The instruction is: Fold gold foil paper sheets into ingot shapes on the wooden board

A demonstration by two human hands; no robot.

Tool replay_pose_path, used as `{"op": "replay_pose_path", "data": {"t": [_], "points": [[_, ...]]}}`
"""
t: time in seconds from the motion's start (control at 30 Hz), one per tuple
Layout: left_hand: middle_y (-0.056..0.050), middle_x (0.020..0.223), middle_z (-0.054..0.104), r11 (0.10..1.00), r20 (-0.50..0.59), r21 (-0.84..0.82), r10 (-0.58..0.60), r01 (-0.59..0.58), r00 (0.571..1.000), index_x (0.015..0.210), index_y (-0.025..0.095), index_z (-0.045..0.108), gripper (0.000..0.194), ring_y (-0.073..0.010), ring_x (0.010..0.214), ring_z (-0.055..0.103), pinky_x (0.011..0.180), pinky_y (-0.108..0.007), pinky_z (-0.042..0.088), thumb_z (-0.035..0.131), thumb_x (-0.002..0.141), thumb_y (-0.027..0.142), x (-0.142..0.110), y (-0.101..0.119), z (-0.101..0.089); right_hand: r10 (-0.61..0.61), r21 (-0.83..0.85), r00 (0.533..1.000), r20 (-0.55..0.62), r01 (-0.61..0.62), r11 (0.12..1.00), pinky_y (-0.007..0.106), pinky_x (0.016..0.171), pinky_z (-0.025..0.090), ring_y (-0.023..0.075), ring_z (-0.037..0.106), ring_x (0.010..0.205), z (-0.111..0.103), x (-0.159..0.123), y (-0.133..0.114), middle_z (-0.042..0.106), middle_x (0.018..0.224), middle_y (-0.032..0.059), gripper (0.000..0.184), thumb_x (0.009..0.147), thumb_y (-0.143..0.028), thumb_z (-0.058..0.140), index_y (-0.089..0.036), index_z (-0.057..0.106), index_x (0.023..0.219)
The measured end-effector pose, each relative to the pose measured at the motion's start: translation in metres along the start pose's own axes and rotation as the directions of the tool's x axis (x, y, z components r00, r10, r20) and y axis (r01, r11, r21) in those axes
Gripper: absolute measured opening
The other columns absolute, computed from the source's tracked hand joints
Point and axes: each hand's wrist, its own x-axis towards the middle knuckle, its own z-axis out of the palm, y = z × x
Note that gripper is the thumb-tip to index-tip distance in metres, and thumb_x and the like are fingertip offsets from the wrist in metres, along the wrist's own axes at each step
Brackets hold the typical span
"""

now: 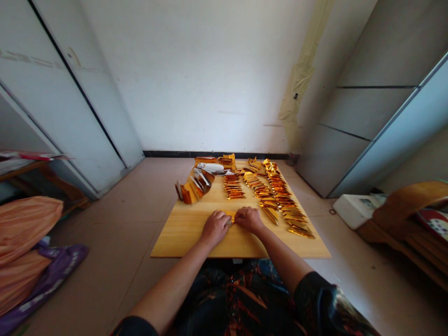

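My left hand (215,227) and right hand (249,219) sit close together, curled over a small piece of shiny gold foil (229,215) on the pale wooden worktop (185,240); my fingers hide most of it, so the grip looks like a pinch at best. Ahead of my right hand lie rows of folded gold foil strips (276,198), and ahead of my left, a curved stack of folded gold foil pieces (194,189).

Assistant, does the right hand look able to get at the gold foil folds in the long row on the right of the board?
Probably yes: the right hand rests close to the gold foil folds, with nothing between them on the wooden board.
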Motion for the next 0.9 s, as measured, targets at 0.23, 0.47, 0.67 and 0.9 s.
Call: {"op": "replay_pose_path", "data": {"t": [0.23,0.47,0.67,0.9], "points": [[-0.005,0.089,0.056,0.99,0.062,0.104,0.087,-0.093,0.994,0.109,0.029,0.064,0.03,-0.0196,0.089,0.049,0.08,-0.032,0.043,0.045,0.089,0.019,-0.0042,0.0002,-0.005,0.02,-0.014,1.0,-0.006,-0.02,1.0,0.029,0.078,0.031,0.0178,0.057,0.09,0.005,0.0006,0.0004,0.069,0.092,0.0011,0.013,0.08,-0.027,0.059,-0.025,0.071,0.083],[-0.006,0.091,0.055,0.989,0.095,0.132,0.053,-0.065,0.994,0.104,0.032,0.068,0.028,-0.02,0.089,0.048,0.076,-0.032,0.042,0.044,0.091,0.025,-0.0029,0.0023,-0.0059,0.033,0.015,0.999,-0.011,-0.033,0.999,0.029,0.081,0.033,0.0175,0.058,0.091,0.0055,0.0003,0.0017,0.069,0.092,0.0007,0.013,0.079,-0.026,0.059,-0.025,0.071,0.084],[-0.006,0.092,0.055,0.992,0.099,0.112,0.047,-0.058,0.994,0.104,0.031,0.068,0.028,-0.0199,0.091,0.047,0.078,-0.032,0.042,0.044,0.091,0.024,-0.0025,0.003,-0.0072,0.038,0.074,0.999,-0.015,-0.037,0.997,0.026,0.082,0.036,0.0155,0.06,0.091,0.0069,0.0016,0.0066,0.07,0.093,-0.0024,0.018,0.076,-0.017,0.058,-0.026,0.071,0.083],[-0.006,0.094,0.055,0.994,0.127,0.097,0.03,-0.042,0.991,0.105,0.032,0.068,0.029,-0.0199,0.092,0.047,0.079,-0.032,0.041,0.045,0.09,0.024,-0.001,0.0031,-0.0089,0.066,0.105,0.998,-0.02,-0.063,0.992,0.024,0.078,0.04,0.0142,0.062,0.089,0.0087,0.0052,0.0077,0.071,0.093,-0.0028,0.022,0.076,-0.013,0.055,-0.026,0.071,0.083]]}}
